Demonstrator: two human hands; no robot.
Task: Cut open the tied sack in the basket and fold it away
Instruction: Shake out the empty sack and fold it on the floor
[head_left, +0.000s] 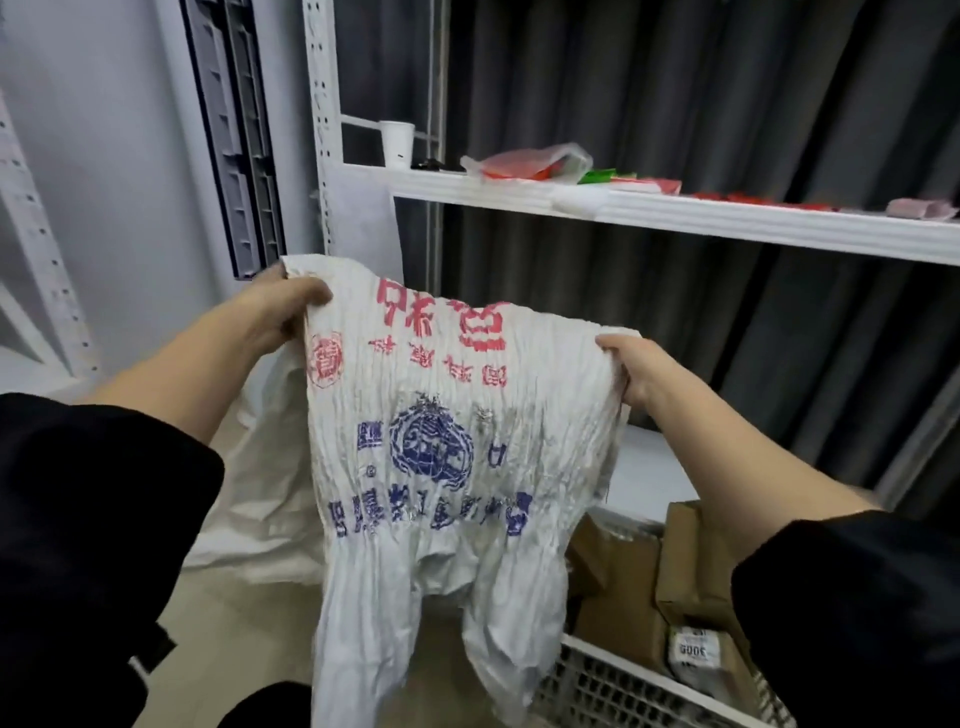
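Note:
A crumpled white woven sack (447, 457) with red and blue printing hangs spread out in the air in front of me, its print upside down. My left hand (283, 312) pinches its upper left corner. My right hand (636, 371) grips its upper right edge. The sack's lower end hangs loose and gathered, reaching down over the left rim of a white lattice basket (597, 680) at the bottom right. The basket holds brown cardboard boxes (691, 566).
A white metal shelf (675, 213) runs across behind the sack, bearing a paper cup (397, 144), a plastic bag (530, 163) and red packets. Dark curtains hang behind it. Another white sack (260, 499) lies on the floor at left, below a grey crate (234, 135) leaning on the wall.

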